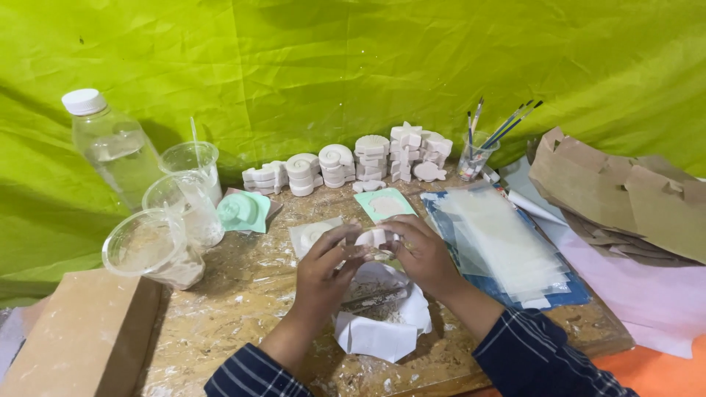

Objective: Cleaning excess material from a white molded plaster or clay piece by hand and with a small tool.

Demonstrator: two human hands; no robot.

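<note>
I'm looking down at a spattered wooden board (243,309) in front of a bright green sheet (353,66). At ten o'clock stands a clear plastic bottle (114,147) with a white cap, no label that I can make out, and just beside it three clear plastic cups (165,220) in a cluster, the nearest lying tilted with pale powder inside. At eight o'clock there's a plain brown cardboard box (81,338), unmarked on the faces I can see. Over at three o'clock, crumpled brown paper (625,198) sits on a pink sheet (647,294), and between that and my hands lies a stack of clear plastic sleeves (500,235) on a blue backing. At twelve o'clock, a row of white plaster shell casts (346,163), stacked in small piles, with a glass of paintbrushes (478,151) at one o'clock. A mint green shell mould (241,211) sits at eleven o'clock, a flat green mould (384,204) just past my fingers.

Now the grip: my left hand (323,268) and right hand (423,254) meet dead centre, both closed narrowly around a small white plaster piece (375,237), fingertips and thumbs pinching it from either side. It's held up off the board, directly above a crumpled white paper (382,323) at six o'clock.
</note>
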